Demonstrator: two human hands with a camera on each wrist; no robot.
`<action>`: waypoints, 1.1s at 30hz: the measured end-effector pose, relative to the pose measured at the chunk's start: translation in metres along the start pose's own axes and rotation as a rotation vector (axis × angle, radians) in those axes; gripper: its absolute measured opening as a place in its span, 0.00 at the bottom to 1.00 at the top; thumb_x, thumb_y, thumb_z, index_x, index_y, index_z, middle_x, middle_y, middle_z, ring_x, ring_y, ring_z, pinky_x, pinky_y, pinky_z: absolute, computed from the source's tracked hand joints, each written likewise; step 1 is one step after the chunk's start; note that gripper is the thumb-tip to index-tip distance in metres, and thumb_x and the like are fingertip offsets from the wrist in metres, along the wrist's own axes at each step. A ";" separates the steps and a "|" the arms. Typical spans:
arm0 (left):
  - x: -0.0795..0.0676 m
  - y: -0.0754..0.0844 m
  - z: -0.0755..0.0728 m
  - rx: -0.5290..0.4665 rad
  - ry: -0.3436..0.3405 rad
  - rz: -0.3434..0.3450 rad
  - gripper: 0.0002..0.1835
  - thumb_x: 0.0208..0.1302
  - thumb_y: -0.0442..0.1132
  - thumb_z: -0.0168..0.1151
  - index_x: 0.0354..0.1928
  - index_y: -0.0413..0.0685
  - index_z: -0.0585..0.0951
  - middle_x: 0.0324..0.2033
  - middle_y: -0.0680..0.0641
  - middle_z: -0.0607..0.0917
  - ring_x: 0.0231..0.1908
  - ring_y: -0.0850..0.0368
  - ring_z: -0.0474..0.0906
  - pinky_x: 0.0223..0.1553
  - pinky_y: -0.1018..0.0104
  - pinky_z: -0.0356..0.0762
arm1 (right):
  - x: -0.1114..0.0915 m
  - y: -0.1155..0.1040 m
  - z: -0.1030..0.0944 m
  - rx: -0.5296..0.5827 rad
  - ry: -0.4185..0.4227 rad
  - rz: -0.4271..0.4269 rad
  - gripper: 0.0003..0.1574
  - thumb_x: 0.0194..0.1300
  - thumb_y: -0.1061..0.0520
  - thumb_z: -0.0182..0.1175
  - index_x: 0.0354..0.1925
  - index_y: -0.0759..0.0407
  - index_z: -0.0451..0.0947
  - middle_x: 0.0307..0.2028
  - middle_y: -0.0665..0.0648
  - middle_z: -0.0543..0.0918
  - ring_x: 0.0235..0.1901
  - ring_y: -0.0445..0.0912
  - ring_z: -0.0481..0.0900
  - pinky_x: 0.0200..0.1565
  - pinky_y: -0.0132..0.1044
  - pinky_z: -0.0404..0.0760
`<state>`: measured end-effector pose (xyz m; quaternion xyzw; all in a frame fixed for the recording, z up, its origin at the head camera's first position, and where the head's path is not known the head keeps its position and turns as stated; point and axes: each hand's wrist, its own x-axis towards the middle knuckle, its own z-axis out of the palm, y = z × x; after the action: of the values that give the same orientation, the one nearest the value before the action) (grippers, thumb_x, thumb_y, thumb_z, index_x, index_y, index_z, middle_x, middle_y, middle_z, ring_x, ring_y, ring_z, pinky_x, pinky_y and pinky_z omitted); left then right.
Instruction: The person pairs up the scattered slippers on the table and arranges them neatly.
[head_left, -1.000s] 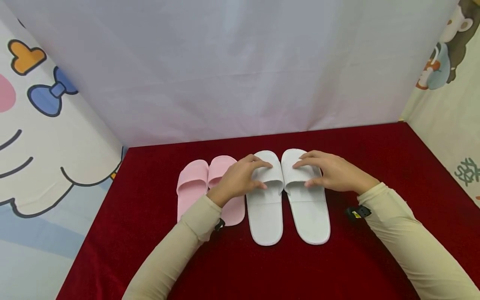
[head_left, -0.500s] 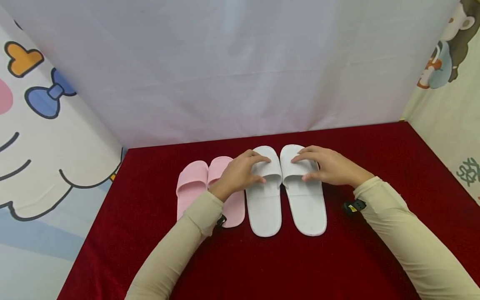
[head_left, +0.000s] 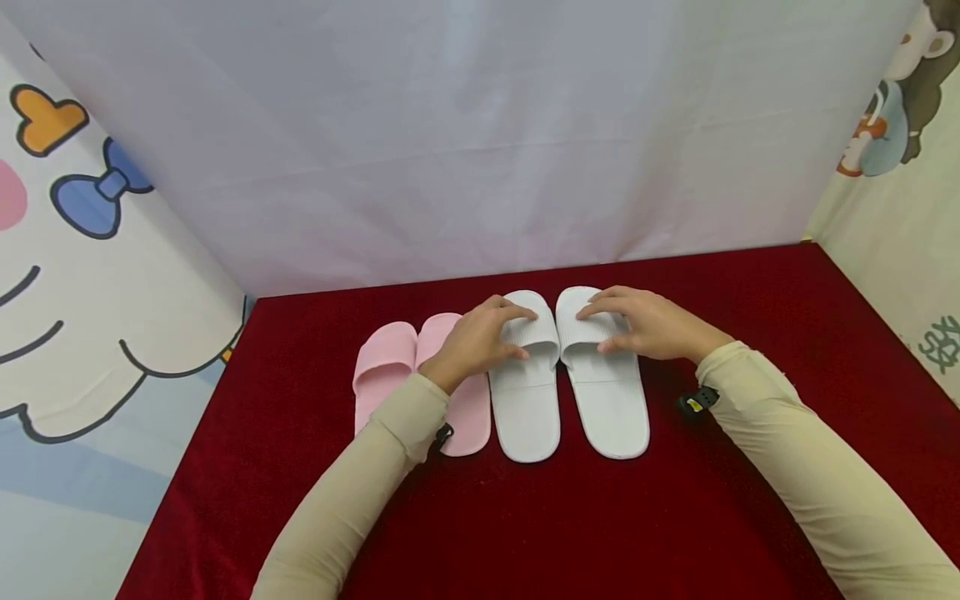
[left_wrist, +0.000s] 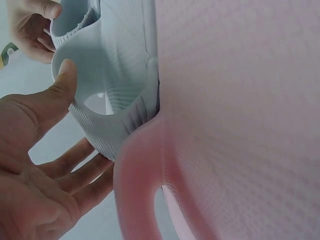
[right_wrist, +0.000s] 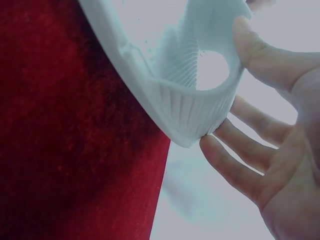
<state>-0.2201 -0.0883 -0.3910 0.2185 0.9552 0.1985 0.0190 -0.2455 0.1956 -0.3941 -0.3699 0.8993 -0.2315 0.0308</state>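
Note:
A pair of white slippers lies side by side on the dark red cloth in the head view, toes toward the back wall. My left hand [head_left: 478, 335] spans the ribbed strap of the left white slipper [head_left: 528, 425], thumb at the strap's rear edge and fingers over its front. Across the right white slipper [head_left: 613, 417] my right hand [head_left: 654, 325] holds the strap the same way. Up close, the thumb meets the rim of the strap [right_wrist: 182, 107] in the right wrist view, its other fingers lying along the front. Part of each strap is covered by the hands.
To the left sit two pink slippers, the outer pink slipper [head_left: 381, 385] and the inner pink slipper [head_left: 468, 421], partly under my left forearm. A white curtain [head_left: 480, 150] rises behind the red cloth [head_left: 525, 542]. Printed cloths hang at both sides.
Both white slippers have slid back toward the curtain and slightly left, moving together with my two hands. The pink slippers have stayed where they were.

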 end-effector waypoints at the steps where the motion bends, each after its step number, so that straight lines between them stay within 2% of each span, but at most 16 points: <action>1: 0.001 -0.001 0.001 -0.001 -0.004 -0.002 0.31 0.52 0.47 0.78 0.61 0.61 0.81 0.57 0.45 0.79 0.54 0.50 0.80 0.51 0.51 0.79 | 0.001 0.001 0.001 0.006 -0.004 0.002 0.31 0.55 0.54 0.75 0.58 0.48 0.80 0.61 0.59 0.78 0.63 0.56 0.75 0.62 0.55 0.74; 13: 0.005 -0.005 0.005 -0.005 -0.099 -0.019 0.31 0.56 0.47 0.75 0.64 0.61 0.78 0.64 0.45 0.77 0.63 0.49 0.75 0.58 0.48 0.77 | 0.004 0.007 0.007 0.099 -0.088 0.021 0.30 0.60 0.58 0.70 0.61 0.49 0.78 0.63 0.61 0.77 0.66 0.58 0.72 0.65 0.57 0.70; 20: 0.004 -0.009 0.008 -0.037 -0.135 0.017 0.31 0.61 0.47 0.70 0.67 0.57 0.75 0.69 0.46 0.73 0.71 0.50 0.66 0.69 0.51 0.67 | 0.000 0.007 0.011 0.094 -0.088 0.036 0.30 0.66 0.55 0.66 0.65 0.52 0.74 0.68 0.65 0.71 0.70 0.61 0.66 0.68 0.60 0.66; 25: -0.008 -0.014 0.014 -0.057 -0.117 0.012 0.33 0.63 0.50 0.69 0.69 0.56 0.73 0.74 0.42 0.65 0.75 0.43 0.58 0.72 0.48 0.62 | -0.009 0.007 0.020 0.048 -0.063 0.065 0.37 0.67 0.48 0.65 0.70 0.55 0.68 0.73 0.67 0.63 0.73 0.64 0.59 0.70 0.62 0.60; 33: -0.047 -0.031 0.003 -0.075 0.015 0.031 0.31 0.62 0.49 0.70 0.66 0.52 0.75 0.74 0.40 0.65 0.76 0.38 0.54 0.73 0.45 0.58 | -0.043 0.011 0.017 -0.050 -0.032 0.181 0.46 0.67 0.37 0.61 0.74 0.55 0.61 0.75 0.66 0.58 0.74 0.65 0.55 0.69 0.64 0.61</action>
<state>-0.1900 -0.1325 -0.4081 0.2311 0.9437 0.2361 0.0169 -0.2179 0.2246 -0.4194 -0.2914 0.9339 -0.1994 0.0567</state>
